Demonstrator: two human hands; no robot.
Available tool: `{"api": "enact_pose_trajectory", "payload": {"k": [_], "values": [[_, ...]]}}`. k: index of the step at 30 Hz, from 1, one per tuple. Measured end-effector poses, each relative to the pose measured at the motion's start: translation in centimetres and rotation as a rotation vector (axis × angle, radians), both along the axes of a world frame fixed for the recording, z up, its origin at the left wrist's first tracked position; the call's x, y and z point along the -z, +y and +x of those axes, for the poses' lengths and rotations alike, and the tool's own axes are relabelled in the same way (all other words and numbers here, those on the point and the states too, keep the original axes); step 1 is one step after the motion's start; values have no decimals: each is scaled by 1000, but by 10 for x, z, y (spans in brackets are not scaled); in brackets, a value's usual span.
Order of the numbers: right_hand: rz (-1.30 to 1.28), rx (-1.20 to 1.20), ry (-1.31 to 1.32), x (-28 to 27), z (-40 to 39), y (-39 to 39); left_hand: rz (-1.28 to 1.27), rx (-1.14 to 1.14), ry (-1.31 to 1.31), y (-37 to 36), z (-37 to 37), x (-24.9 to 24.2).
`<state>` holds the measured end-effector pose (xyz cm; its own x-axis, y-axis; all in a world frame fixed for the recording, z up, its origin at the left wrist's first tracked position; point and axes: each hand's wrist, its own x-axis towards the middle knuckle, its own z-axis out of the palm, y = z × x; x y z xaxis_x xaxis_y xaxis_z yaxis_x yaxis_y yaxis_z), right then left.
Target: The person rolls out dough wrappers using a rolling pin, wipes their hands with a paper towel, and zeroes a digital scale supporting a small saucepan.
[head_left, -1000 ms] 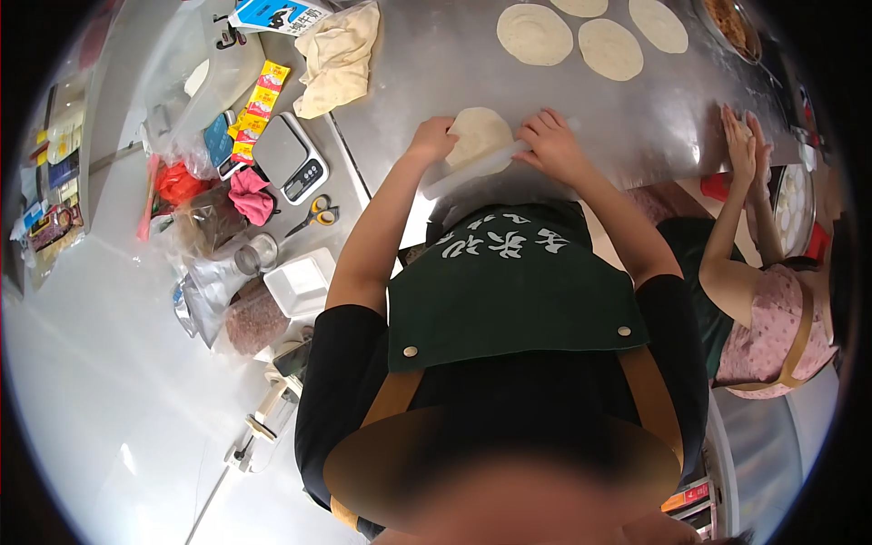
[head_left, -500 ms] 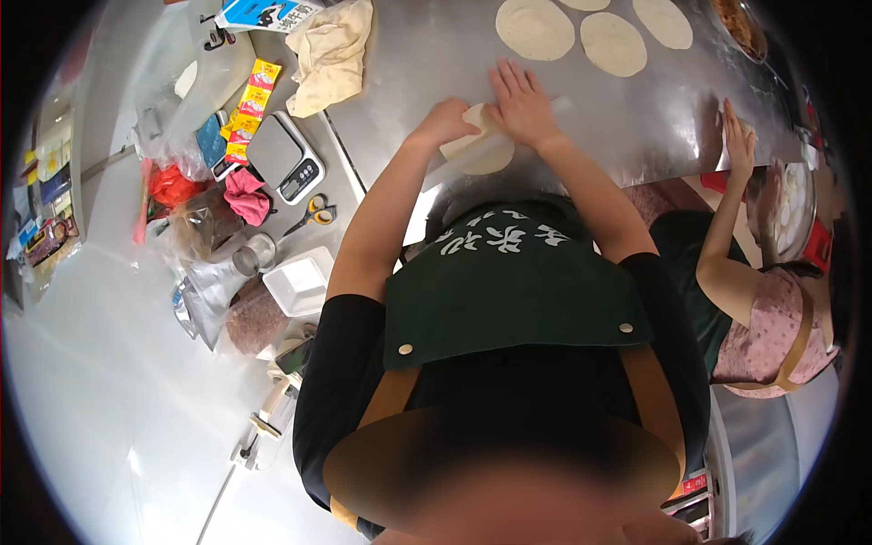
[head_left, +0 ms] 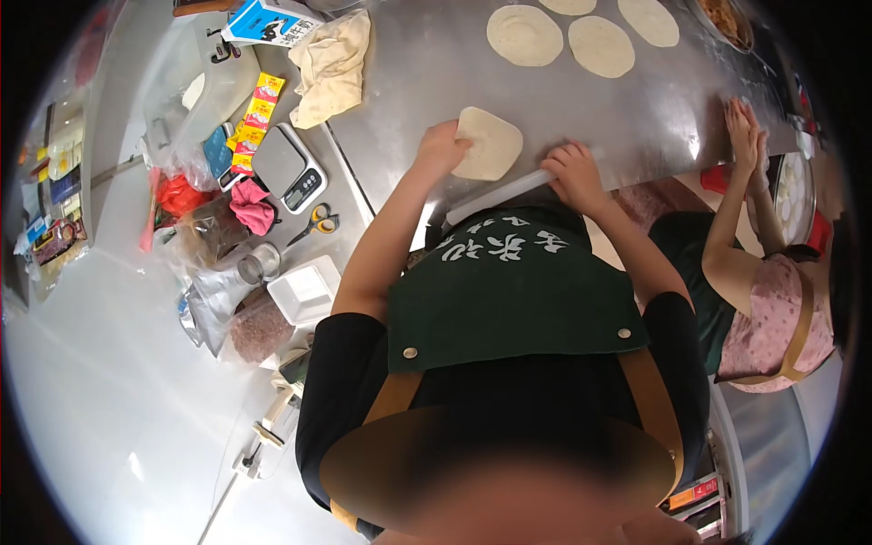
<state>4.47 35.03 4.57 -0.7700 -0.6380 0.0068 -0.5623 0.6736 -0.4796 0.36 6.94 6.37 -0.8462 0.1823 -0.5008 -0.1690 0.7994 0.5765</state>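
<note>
The flattened dough point(head_left: 495, 145) lies on the steel table point(head_left: 409, 82), its edge apparently pinched by the left hand point(head_left: 441, 148); a hard tug could tear it. The right hand point(head_left: 577, 175) grasps the rolling pin point(head_left: 500, 196) near the table edge; a loosened grip could drop it.

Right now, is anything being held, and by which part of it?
The left hand holds the dough by its left edge; the right hand, the rolling pin by its right end.

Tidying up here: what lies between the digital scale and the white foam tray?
A pair of scissors with yellow-and-black handles, as the head view shows.
</note>
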Motion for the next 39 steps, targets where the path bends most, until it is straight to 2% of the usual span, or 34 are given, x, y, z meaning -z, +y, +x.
{"api": "enact_pose_trajectory", "payload": {"k": [3,7,10,13,16,19,22,25,28,31,34,37,39], "values": [[-17,-18,28,1,-19,-12,-88,42,-68,-15,-1,37],[-24,-97,48,0,-49,-36,-74,59,-57,-25,-4,41],[-33,-100,-30,18,-61,-52,121,-118,-154,-29,-9,43],[-14,140,225,36,-53,-72,347,-284,-207,-26,-7,46],[61,194,238,35,-24,-66,466,-388,-224,-20,-5,39],[108,168,212,31,-15,-60,452,-403,-243,-15,-8,41],[188,221,180,35,-54,-89,508,-350,-275,-12,-15,43],[121,220,244,37,-67,-98,267,-76,-224,-13,-28,47],[112,147,132,34,-33,-71,41,204,-52,-6,-28,48],[5,83,125,27,3,-40,-175,179,-10,13,-15,18],[59,11,62,27,19,-16,-173,218,136,20,3,-5],[17,31,-36,17,22,-4,196,-134,66,3,9,-3],[13,14,-12,4,8,-7,-4,-111,15,-12,8,24]]}}
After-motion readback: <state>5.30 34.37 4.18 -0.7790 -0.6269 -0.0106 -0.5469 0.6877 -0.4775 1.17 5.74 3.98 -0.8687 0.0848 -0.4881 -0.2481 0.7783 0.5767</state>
